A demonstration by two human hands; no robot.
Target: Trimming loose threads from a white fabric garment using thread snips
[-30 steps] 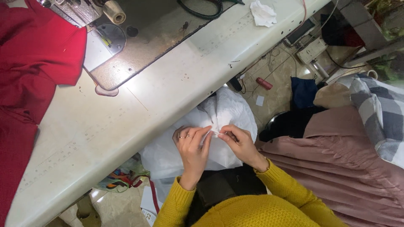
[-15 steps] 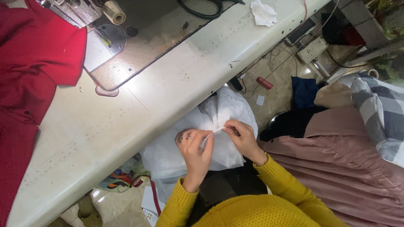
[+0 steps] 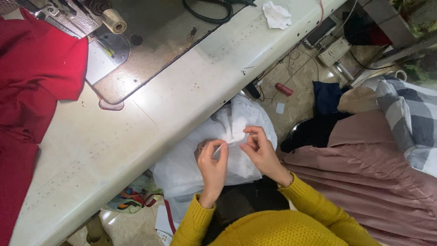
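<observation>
Together, two hands, left hand (image 3: 211, 160) and right hand (image 3: 261, 152), pinch one white cloth (image 3: 236, 132).

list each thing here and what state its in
left hand: pinching a small white piece, fingers closed on it
right hand: pinching the white fabric beside the left hand
white fabric: bunched and crumpled in the lap
red cloth: spread flat over the table's left end
thread spool: lying tilted on the machine bed
white scrap: crumpled on the table
</observation>
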